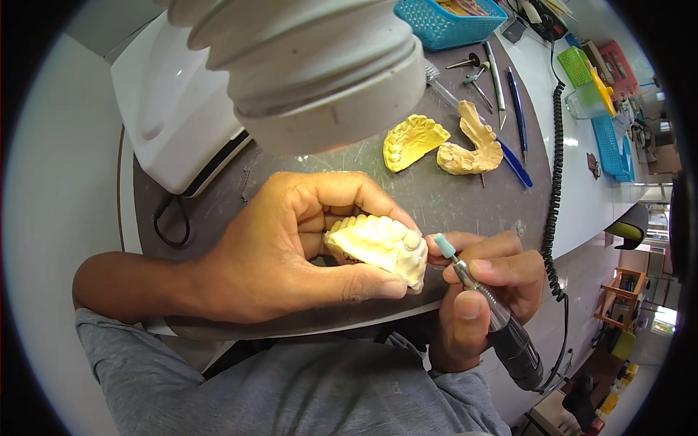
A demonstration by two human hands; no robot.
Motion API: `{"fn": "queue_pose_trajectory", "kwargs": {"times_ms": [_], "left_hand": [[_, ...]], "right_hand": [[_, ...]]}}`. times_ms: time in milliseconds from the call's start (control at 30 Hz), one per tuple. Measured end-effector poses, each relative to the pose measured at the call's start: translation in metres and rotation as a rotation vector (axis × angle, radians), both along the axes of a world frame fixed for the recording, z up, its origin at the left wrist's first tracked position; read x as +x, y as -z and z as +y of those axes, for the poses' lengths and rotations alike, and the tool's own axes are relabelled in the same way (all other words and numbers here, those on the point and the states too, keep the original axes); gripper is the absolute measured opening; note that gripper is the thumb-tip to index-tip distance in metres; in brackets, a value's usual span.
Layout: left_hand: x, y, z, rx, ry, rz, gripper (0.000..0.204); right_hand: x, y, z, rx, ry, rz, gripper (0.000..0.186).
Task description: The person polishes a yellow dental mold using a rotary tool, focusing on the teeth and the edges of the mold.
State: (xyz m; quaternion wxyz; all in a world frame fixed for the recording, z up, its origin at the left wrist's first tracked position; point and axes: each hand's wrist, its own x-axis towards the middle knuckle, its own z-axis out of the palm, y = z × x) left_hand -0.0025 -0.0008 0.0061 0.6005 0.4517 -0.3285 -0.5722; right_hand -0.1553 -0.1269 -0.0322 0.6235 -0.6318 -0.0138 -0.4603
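My left hand (291, 254) is closed round a pale yellow dental cast (378, 243), thumb along its near side and fingers behind it. A row of moulded teeth shows along the cast's upper edge. In my right hand (502, 269) is a dark rotary handpiece (509, 330), gripped like a pen and tilted up to the left. Its light blue-green polishing tip (443, 245) sits just right of the cast, with a small gap between them. Behind my hands lie a yellow dental cast (412, 142) and a tan horseshoe-shaped cast (472, 149).
A white ribbed suction hose (327, 80) hangs over the bench, near a white machine (182, 102) at left. At the back are a blue basket (451, 27), a scalpel (496, 83), a blue pen-like tool (518, 116) and burs. A coiled black cord (556, 167) runs down the right.
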Motion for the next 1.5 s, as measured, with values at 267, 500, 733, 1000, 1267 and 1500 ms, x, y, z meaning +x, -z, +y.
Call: {"fn": "queue_pose_trajectory", "kwargs": {"times_ms": [267, 500, 733, 1000, 1267, 1500], "left_hand": [[0.0002, 0.0042, 0.0006, -0.075, -0.01, -0.068, 0.038], [0.0, 0.0063, 0.0013, -0.095, -0.01, -0.094, 0.039], [-0.0001, 0.0074, 0.0011, -0.109, -0.021, -0.123, 0.038], [0.0002, 0.0066, 0.0004, -0.102, -0.019, -0.118, 0.037], [0.0, 0.007, -0.0004, -0.097, -0.02, -0.106, 0.038], [0.0002, 0.0077, -0.0008, -0.118, -0.011, -0.107, 0.04]], "right_hand": [[-0.0014, -0.0034, 0.0002, -0.022, -0.021, 0.027, 0.025], [-0.0021, -0.001, -0.0005, -0.048, -0.026, 0.015, 0.025], [-0.0022, -0.0007, 0.0029, -0.02, -0.017, 0.024, 0.023], [-0.0016, -0.0011, -0.0011, -0.098, -0.057, 0.019, 0.023], [-0.0016, -0.0027, 0.0025, -0.018, 0.029, 0.034, 0.023], [-0.0023, -0.0024, 0.0038, -0.008, 0.03, 0.039, 0.022]]}}
